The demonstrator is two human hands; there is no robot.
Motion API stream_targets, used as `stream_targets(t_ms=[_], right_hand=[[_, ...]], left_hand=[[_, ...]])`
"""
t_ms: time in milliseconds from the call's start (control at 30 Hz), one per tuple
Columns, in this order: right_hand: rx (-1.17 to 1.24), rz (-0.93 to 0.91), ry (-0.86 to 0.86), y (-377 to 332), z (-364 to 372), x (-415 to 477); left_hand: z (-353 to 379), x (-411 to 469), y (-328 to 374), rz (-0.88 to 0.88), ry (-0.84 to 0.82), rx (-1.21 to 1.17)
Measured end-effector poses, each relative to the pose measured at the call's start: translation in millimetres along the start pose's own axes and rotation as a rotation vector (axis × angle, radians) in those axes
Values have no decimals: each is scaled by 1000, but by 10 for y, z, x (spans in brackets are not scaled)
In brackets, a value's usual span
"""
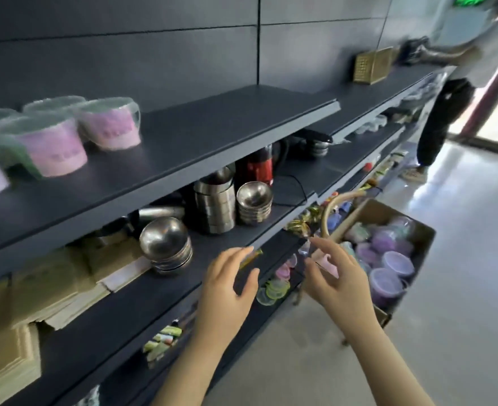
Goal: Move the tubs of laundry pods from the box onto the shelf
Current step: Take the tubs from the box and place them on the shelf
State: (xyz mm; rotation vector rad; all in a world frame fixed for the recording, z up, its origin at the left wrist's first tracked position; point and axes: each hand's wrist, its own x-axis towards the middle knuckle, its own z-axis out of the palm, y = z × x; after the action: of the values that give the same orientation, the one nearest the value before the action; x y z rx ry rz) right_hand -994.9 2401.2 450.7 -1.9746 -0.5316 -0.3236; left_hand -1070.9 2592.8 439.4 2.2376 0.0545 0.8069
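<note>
Both hands hang in the air just short of the box [373, 213], and neither holds anything. The left hand [230, 285] is the farther of the two from the box, its grip spread, fingers straight and loosely parted. The right hand [334, 276] is just beside the box's near corner, its grip also spread, fingers fanned toward the opening. Held this way, apart and facing each other, the palms look set to close on a round tub from two sides, which suits a slippery plastic wall.

The tubs in the box [397, 263] lie packed together, purple lids mostly upward; several remain, so the task is only partly done. Far up and away from the box, on the top shelf [212, 127], the tubs already placed [110, 124] stand upright in a cluster at the end most distant from the box. That leaves the bare run of shelf nearer the box for the ones to come.

The box sits on the floor against the foot of the shelving, probably to keep each carry short. Stacked steel bowls [165, 244] fill the shelf level between the box and the top shelf.
</note>
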Motion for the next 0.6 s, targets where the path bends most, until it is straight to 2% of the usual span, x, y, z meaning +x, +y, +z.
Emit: stream_targets(t_ms=[167,267,467,600], right_hand=[[-27,180,93,691,-705,67],[75,327,116,1195,-1141,120],[135,524,102,2138,-1759,150],[137,643,66,2680,-1867,327]], left_hand=[[977,196,282,-51,-147,-105],[1619,256,435,-109,-217,-193],[2712,247,608,-318,-354,-276],[3201,357,539,-377,-434,-250]])
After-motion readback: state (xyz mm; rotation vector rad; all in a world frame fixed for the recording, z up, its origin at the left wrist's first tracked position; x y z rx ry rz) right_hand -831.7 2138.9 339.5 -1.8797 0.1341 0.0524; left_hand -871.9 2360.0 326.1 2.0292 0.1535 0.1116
